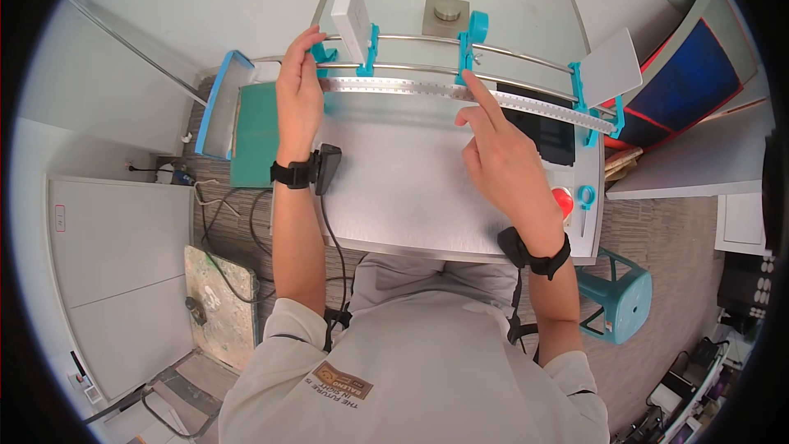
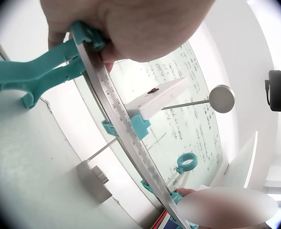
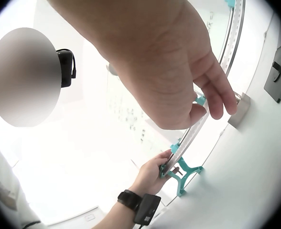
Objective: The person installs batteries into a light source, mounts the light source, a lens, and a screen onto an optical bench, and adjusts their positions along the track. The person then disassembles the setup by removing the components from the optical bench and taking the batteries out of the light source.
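Note:
An optical bench of two metal rods with a silver ruler along its near side spans the table. At its left end my left hand holds the teal end stand, fingers on the far side. Near that hand a white box stands upright in a teal slide. My right hand touches the foot of a teal ring holder with its extended index fingertip. Its other fingers are bent loosely, the thumb apart from the holder. Toward the right end a white screen stands upright in another teal slide.
Behind the bench a metal base carries a thin rod. A black flat object lies under the ruler at right. A red round object and a small teal ring lie near the right edge. A teal stool stands on the floor.

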